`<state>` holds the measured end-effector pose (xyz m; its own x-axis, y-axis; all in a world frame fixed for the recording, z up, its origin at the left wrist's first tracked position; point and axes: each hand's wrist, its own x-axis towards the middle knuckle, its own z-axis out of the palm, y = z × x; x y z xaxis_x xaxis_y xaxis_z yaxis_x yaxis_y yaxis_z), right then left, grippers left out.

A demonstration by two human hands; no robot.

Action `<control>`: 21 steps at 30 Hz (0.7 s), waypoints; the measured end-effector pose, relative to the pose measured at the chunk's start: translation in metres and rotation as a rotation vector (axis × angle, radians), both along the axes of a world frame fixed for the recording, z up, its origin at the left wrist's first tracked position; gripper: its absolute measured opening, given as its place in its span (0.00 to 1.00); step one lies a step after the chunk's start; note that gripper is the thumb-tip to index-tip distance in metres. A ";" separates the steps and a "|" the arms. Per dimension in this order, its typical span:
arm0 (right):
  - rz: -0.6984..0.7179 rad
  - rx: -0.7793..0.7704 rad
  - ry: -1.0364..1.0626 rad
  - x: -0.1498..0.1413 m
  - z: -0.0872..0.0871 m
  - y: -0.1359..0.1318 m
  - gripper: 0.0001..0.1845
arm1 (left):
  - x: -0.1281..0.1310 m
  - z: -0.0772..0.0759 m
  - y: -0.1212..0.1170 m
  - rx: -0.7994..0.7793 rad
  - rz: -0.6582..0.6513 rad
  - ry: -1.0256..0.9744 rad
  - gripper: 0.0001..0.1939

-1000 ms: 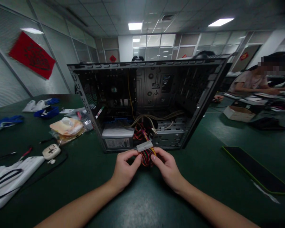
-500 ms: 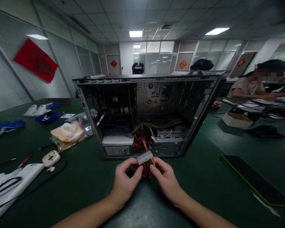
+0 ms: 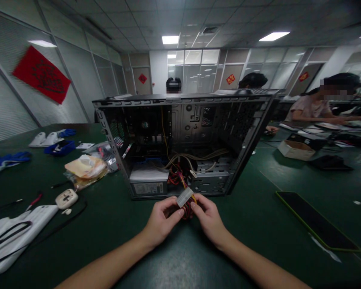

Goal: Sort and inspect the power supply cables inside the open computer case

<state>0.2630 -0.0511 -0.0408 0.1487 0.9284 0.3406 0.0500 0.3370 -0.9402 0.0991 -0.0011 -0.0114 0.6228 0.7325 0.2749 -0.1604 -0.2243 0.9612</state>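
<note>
Between my two hands is a wide, pale multi-pin power connector (image 3: 185, 197) with a bundle of red, yellow and black wires. My left hand (image 3: 164, 218) pinches its left end, thumb and index finger closed on it. On the other side my right hand (image 3: 209, 218) grips the wires and the connector's right edge. The wires run back into an open computer case (image 3: 180, 98) standing just beyond my hands. Inside it sit a power supply (image 3: 149, 187) at lower left, a metal drive cage (image 3: 212, 182) at lower right, and a small loose white plug (image 3: 193, 174) near the middle.
To the left lie a plastic bag (image 3: 86, 168), a blue tray (image 3: 59, 147), gloves (image 3: 10, 158), a beige earphone case (image 3: 66, 198) and a white power strip (image 3: 33, 228). At right are a black mat with green edging (image 3: 317, 220), an open box (image 3: 296, 149) and a seated person (image 3: 313, 106).
The connector has tilted, its right end now higher, and shifted slightly up. My hands have turned a little with it and still hold it. The view has shifted slightly.
</note>
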 end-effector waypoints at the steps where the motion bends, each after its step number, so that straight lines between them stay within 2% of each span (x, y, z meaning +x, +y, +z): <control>1: 0.001 0.001 -0.003 0.001 0.000 0.000 0.14 | 0.000 0.000 0.000 0.021 -0.013 0.008 0.11; 6: -0.007 0.039 -0.081 0.003 0.003 -0.001 0.15 | 0.001 -0.001 0.003 0.112 0.012 0.069 0.12; 10: -0.003 0.133 -0.191 0.002 0.013 -0.005 0.15 | 0.001 -0.001 0.002 0.076 0.051 0.042 0.12; 14: -0.051 0.221 -0.272 0.002 0.021 -0.007 0.11 | 0.001 -0.003 -0.002 0.035 0.026 0.009 0.13; 21: -0.094 0.208 -0.368 0.001 0.022 -0.007 0.12 | 0.003 -0.006 -0.005 0.024 0.099 -0.026 0.12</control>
<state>0.2644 -0.0583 -0.0187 0.0631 0.8223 0.5655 0.4085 0.4957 -0.7664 0.1017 -0.0061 -0.0173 0.5401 0.7832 0.3081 -0.1608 -0.2633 0.9512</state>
